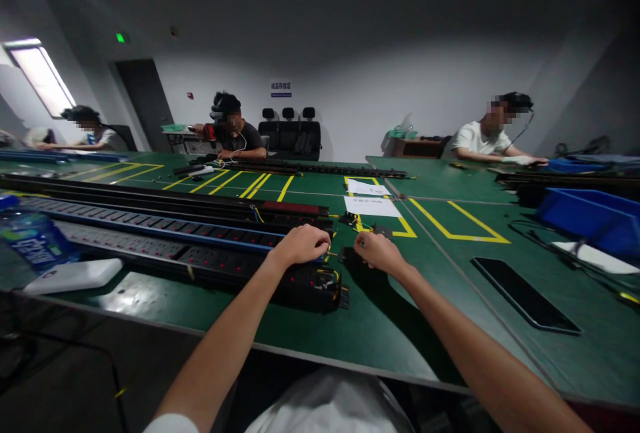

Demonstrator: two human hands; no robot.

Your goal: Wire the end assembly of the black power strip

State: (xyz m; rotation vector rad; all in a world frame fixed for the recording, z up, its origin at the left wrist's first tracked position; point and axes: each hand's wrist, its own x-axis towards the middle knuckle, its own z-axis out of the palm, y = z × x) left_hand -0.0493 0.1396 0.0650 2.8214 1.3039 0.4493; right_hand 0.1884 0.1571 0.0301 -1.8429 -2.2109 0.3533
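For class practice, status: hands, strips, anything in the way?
Left hand at right end of strips. Right hand just beyond, curled; grips unclear. Phone farther right, not blocking.

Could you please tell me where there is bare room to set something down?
Bare table lies between the right hand and the phone. Leftward, around the left hand, it is crowded with long black strips.

A workshop: broad green yellow-taped worktable [450, 266] mid-frame, long black red-dotted strips [215, 258] left, perhaps a red power tool [208, 131] upper left.
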